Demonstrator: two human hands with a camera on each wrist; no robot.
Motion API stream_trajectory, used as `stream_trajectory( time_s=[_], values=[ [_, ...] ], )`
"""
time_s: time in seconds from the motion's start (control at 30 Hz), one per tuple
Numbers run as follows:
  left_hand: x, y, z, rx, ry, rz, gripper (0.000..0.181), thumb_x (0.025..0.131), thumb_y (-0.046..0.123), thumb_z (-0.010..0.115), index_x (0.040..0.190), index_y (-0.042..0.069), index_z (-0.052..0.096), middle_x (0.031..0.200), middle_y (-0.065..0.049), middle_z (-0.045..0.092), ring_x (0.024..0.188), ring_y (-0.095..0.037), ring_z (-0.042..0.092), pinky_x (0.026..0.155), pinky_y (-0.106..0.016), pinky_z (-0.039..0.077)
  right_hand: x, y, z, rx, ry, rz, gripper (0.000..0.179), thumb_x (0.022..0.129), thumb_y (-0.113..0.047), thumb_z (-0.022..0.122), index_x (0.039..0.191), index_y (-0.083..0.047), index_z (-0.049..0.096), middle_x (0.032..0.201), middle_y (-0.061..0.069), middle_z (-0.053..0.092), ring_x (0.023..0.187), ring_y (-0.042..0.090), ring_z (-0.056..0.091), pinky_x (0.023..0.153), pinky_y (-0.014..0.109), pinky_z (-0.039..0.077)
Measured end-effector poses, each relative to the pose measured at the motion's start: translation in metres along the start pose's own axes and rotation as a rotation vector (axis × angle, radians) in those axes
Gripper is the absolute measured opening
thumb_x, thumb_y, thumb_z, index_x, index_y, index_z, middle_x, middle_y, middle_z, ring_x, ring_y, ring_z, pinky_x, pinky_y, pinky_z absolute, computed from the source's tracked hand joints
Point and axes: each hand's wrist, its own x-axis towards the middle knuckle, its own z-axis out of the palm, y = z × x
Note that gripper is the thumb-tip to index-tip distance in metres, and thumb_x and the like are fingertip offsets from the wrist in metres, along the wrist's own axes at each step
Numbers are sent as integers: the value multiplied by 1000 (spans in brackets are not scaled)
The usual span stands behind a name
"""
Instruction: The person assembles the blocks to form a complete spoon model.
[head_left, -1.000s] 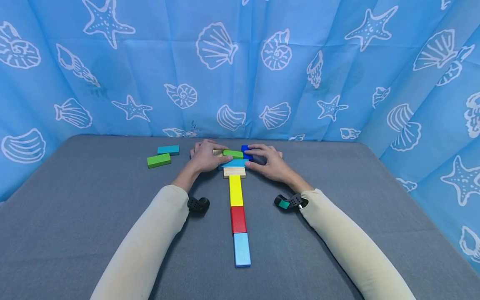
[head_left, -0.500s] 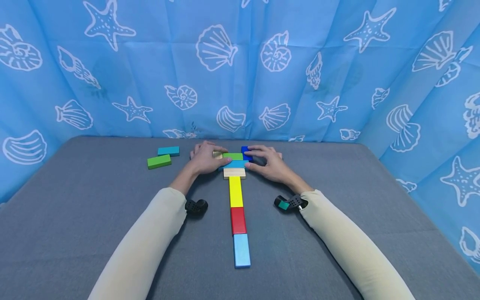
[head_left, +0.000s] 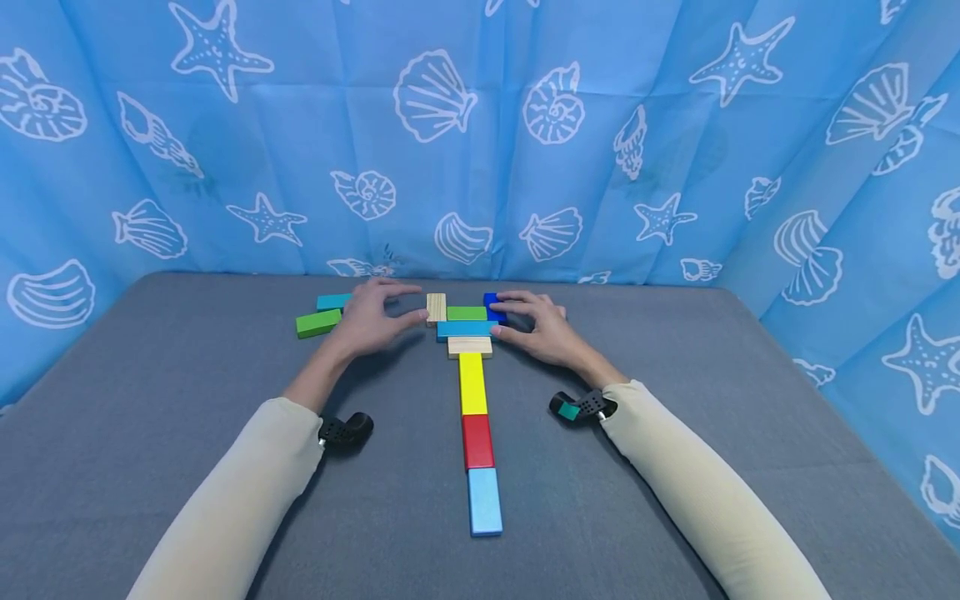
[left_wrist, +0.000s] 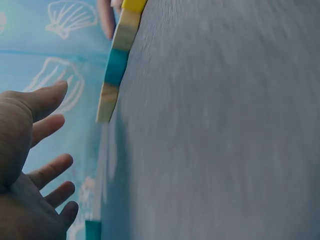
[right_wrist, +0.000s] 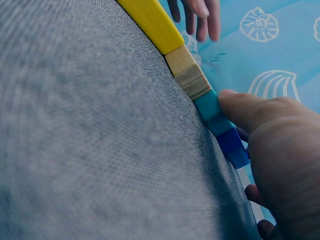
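My left hand (head_left: 369, 318) is just left of the upright wooden block (head_left: 437, 307), thumb and fingers spread with nothing held. In the left wrist view this hand (left_wrist: 30, 145) hangs over the far edge. My right hand (head_left: 542, 328) rests at the right end of the block layout. Its fingers reach over the dark blue block (head_left: 495, 310), and its thumb touches the end of the crosswise blue block (head_left: 468, 330), as the right wrist view also shows. A green block (head_left: 467, 313) lies between wooden and dark blue blocks. Below sits a crosswise wooden block (head_left: 469, 347).
A column of yellow (head_left: 472, 383), red (head_left: 477, 442) and light blue (head_left: 484, 502) blocks runs toward me. Loose green (head_left: 318, 323) and teal (head_left: 332, 302) blocks lie at the left. Behind the grey table (head_left: 637, 500) hangs a blue shell-print curtain (head_left: 480, 150).
My left hand has let go of the wooden block and moved left, uncovering it and now partly hiding the loose teal block. The right hand has stayed in place.
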Motion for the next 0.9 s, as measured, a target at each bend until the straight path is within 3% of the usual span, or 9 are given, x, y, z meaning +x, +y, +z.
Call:
stream_trajectory(
  time_s=[0.43,0.63,0.9],
  values=[
    [-26,-28,-38,14,94,-9,55,98,32,69,144,5,56,152,-28,36,142,-50,29,110,-74,14,-1,0,0,-4,-4,8,51,96,-34,71,141,-12,62,152,9,48,136,37,37,104,62,20],
    [-34,-43,-51,29,121,-17,58,97,34,70,143,2,56,146,-28,41,130,-48,40,107,-70,20,-1,-1,-1,-8,-7,7,52,97,-34,71,142,-12,61,152,9,47,136,37,36,105,62,19],
    [-48,-69,-67,32,144,-60,65,94,41,72,141,-1,57,145,-29,44,133,-50,40,104,-68,33,-1,-1,-1,2,-12,13,51,97,-34,70,142,-12,61,153,9,47,136,37,36,105,62,19]
  ],
)
